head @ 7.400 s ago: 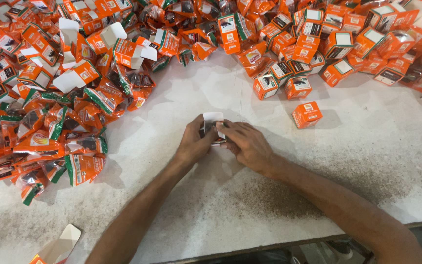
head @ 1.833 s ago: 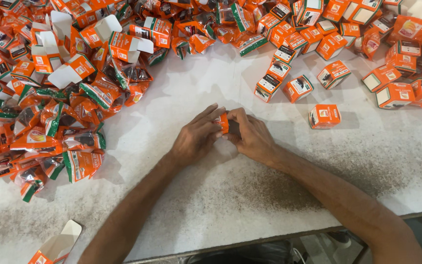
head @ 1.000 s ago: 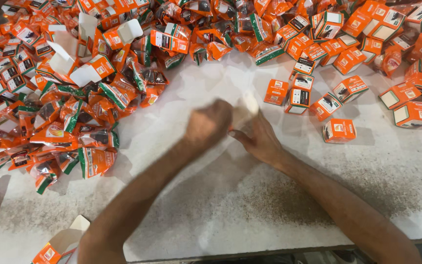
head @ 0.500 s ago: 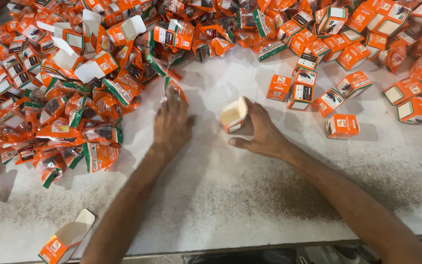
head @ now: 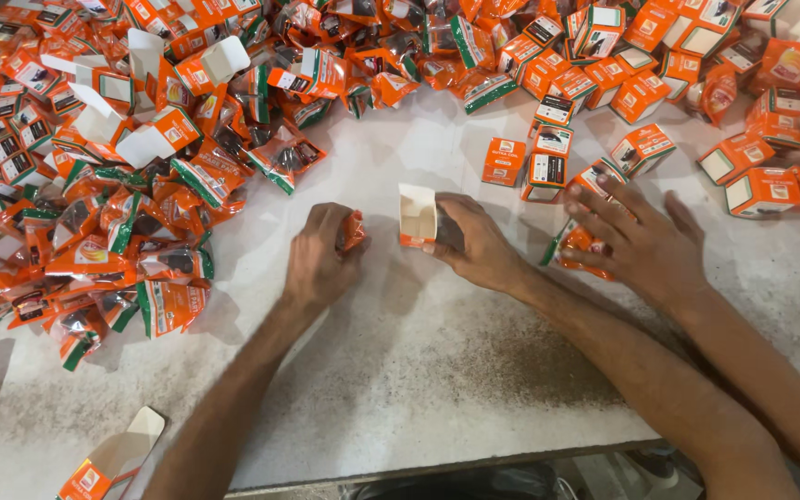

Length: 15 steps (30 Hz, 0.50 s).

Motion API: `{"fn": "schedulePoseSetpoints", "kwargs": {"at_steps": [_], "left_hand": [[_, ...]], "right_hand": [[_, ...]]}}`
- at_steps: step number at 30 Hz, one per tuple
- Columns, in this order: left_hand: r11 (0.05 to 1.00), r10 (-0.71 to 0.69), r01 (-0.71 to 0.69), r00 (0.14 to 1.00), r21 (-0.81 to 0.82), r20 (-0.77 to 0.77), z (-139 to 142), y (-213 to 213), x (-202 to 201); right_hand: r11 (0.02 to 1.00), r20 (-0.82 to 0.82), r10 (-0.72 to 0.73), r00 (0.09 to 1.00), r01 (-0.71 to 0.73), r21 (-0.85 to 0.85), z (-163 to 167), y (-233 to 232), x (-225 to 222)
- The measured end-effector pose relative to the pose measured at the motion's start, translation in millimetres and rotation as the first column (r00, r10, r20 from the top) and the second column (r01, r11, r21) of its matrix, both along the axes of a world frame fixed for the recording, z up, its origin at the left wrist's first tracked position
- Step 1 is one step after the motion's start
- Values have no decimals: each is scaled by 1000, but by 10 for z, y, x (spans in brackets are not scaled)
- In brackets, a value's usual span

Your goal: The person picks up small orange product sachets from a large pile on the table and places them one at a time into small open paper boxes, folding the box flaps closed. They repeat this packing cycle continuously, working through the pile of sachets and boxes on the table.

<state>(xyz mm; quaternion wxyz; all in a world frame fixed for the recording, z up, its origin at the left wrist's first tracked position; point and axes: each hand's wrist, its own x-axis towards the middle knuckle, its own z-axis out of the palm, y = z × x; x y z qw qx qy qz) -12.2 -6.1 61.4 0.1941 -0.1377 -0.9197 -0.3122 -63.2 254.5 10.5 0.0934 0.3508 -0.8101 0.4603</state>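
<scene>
My left hand (head: 318, 261) is closed around a small orange foil packet (head: 354, 228) just above the white table (head: 437, 370). My right hand (head: 476, 243) holds a small orange carton (head: 416, 217) with its open white flap end turned towards the packet. The two hands are a short gap apart near the table's middle. A pile of orange and green foil packets (head: 131, 231) lies to the left of my left hand.
Another person's hand (head: 636, 239) rests flat on an orange packet (head: 574, 243) right of my right arm. Closed orange cartons (head: 548, 167) are scattered at the back and right. Open flat cartons (head: 155, 139) lie at back left; one empty carton (head: 108, 463) sits at the front edge.
My left hand reached to the packet pile, then came back holding a packet. My right hand kept the open carton. Another person's hand has come in from the right.
</scene>
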Motion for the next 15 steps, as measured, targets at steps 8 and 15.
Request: {"fn": "schedulePoseSetpoints", "kwargs": {"at_steps": [8,15], "left_hand": [[917,-373,391,770,-80,-518,-30,350,115],[941,-316,269,916,-206,-249,-70,291,79]], "right_hand": [[984,-24,175,984,-174,30,135,-52,55],[992,-67,113,991,-109,66,211,-52,137]]}}
